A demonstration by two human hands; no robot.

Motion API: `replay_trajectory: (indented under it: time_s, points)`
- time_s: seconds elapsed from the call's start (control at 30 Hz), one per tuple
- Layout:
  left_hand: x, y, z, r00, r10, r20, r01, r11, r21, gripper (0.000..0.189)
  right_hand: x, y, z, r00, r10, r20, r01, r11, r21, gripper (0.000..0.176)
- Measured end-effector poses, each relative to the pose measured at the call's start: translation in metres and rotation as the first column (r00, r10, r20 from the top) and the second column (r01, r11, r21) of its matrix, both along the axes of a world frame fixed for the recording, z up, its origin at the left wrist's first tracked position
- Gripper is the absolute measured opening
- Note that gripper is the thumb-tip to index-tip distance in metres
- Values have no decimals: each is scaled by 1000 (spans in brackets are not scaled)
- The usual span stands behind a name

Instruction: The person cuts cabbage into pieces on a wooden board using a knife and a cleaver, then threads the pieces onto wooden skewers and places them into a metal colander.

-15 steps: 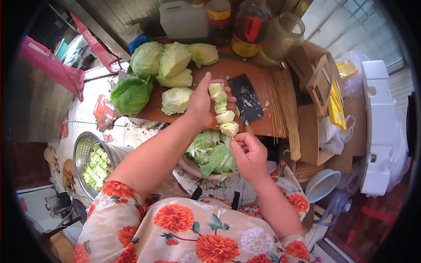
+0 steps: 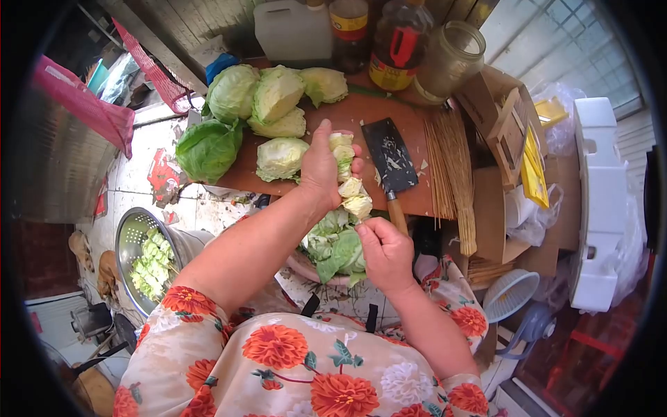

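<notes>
A skewer of pale cabbage pieces (image 2: 356,203) slants across the middle of the view. My left hand (image 2: 319,169) wraps round its upper part, thumb up and fingers curled over the leaves. At the lower end, my right hand (image 2: 387,256) pinches the stick just below the last piece. Behind them lies a cleaver (image 2: 390,156) with leaf scraps on its dark blade. Left of my left hand sits a cut cabbage chunk (image 2: 280,158). Beneath my hands is a basin of loose green cabbage leaves (image 2: 344,254).
More cabbages (image 2: 233,94) stand on the board's left side. Bamboo sticks (image 2: 451,167) lie along its right edge, beside a cardboard box (image 2: 497,104). Bottles (image 2: 399,48) and a glass jar (image 2: 451,59) line the back. A metal colander (image 2: 128,240) holds cabbage skewers at left.
My left fingers have closed from a flatter palm round the cabbage pieces. My right hand has shifted slightly left and down, still on the stick.
</notes>
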State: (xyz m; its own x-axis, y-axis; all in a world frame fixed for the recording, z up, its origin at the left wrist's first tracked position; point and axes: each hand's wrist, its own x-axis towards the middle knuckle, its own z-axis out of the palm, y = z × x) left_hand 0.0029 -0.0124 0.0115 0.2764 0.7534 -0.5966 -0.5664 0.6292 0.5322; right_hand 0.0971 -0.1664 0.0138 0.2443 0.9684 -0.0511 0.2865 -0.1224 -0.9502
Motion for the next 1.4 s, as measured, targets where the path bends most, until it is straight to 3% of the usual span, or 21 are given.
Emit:
replay_trajectory:
  time_s: [0.2, 0.3, 0.37, 0.47, 0.6, 0.67, 0.8, 0.9, 1.0, 1.07, 1.17, 1.27, 1.33, 1.4]
  points:
    - [1, -1, 0, 999, -45, -19, 45, 999, -5, 41, -5, -3, -3, 969, -30, -244, -1, 992, -128, 17]
    - [2, -1, -1, 997, -70, 13, 70, 997, -8, 40, -5, 0, 1, 917, -67, -394, -7, 983, -182, 19]
    - [4, -3, 1, 996, -76, 42, 77, 997, -26, 39, -4, 2, 8, 812, -128, -569, -29, 965, -259, 19]
    - [2, -2, 0, 996, -81, 36, 82, 996, -17, 43, -6, 3, 9, 795, -128, -593, -39, 965, -260, 19]
    - [-4, 1, 5, 995, -91, 52, 89, 996, 27, 48, -3, 7, 16, 898, -69, -434, -61, 959, -278, 16]
    - [-9, -1, 12, 986, -105, 129, 89, 988, 122, 54, -5, 5, 14, 939, -50, -340, -17, 981, -192, 15]
    - [-36, -13, 28, 982, -140, 124, 121, 982, 145, 48, -9, 2, 6, 987, 21, -159, -24, 1000, -17, 14]
    - [-63, -28, 28, 949, -278, -149, 306, 928, 211, 41, -18, 0, 5, 999, 47, -7, -47, 999, 17, 12]
    - [-97, -41, 44, 974, -181, -140, 210, 947, 242, 45, -28, 2, 1, 966, 254, -37, -253, 967, 31, 15]
    - [-135, -45, 47, 990, -39, -135, 74, 961, 267, 42, -36, 0, 8, 905, 337, -260, -364, 930, -60, 20]
    - [-228, -62, 66, 965, 233, -122, -180, 923, 340, 43, -45, 1, 9, 888, 387, -248, -421, 901, -103, 21]
    - [-344, -95, 70, 805, 508, -306, -365, 832, 419, 38, -46, 4, -5, 886, 428, -177, -456, 873, -171, 23]
    - [-429, -122, 51, 623, 605, -496, -465, 796, 388, 40, -47, 1, -20, 901, 425, -90, -432, 852, -295, 22]
    - [-506, -151, 19, 465, 693, -552, -648, 690, 321, 44, -50, -5, -26, 886, 455, -85, -454, 819, -351, 22]
